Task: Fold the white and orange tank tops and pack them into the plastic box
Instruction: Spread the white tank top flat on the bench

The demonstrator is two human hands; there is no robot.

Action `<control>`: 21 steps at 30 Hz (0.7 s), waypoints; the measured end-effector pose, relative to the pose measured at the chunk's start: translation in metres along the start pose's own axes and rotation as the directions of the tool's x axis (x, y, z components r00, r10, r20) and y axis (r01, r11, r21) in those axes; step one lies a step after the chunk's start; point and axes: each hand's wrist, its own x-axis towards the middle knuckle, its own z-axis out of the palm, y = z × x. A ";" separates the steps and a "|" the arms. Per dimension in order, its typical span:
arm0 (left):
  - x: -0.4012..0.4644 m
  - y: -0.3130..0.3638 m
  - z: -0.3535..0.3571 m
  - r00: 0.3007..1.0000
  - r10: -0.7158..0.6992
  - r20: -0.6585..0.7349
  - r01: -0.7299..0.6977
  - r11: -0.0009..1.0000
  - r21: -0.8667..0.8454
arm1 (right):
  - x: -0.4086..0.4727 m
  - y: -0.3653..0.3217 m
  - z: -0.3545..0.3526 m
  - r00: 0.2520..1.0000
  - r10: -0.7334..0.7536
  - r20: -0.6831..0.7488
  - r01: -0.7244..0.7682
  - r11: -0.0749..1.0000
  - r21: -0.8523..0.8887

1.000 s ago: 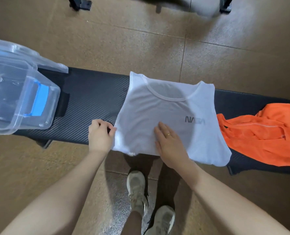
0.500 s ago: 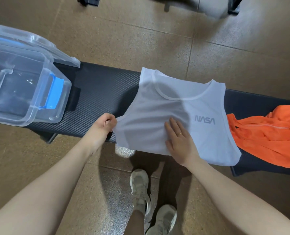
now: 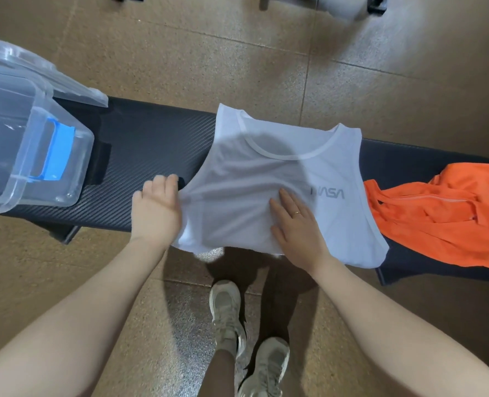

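Two hands work a white tank top [image 3: 269, 179] spread on a black bench [image 3: 151, 144].
Left hand [image 3: 156, 212], at 9 o'clock of the top, grips its side edge; right hand [image 3: 297, 222] presses flat on the cloth, fingers straight. An orange tank top [image 3: 443, 213] lies crumpled at 3 o'clock, touching the white one; a clear plastic box [image 3: 28, 150] stands well apart at 9 o'clock.

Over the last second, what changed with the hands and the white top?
The left hand drew the white tank top's left edge up and rightward, starting a fold; its grip on the cloth is hidden. The right hand stayed pressed flat on it. The orange tank top and plastic box stayed put.
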 end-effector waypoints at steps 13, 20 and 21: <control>-0.015 0.154 0.040 0.930 0.235 0.281 -0.161 0.952 -0.261 | -0.106 0.103 -0.003 0.780 0.556 -0.287 -0.533 0.831 0.160; -0.020 0.174 0.057 0.959 0.183 0.217 -0.162 0.981 -0.108 | -0.109 0.129 0.001 0.802 0.529 -0.280 -0.351 0.795 0.495; -0.025 0.175 0.059 0.963 0.164 0.215 -0.146 0.984 -0.097 | -0.111 0.130 -0.001 0.820 0.521 -0.237 -0.322 0.762 0.561</control>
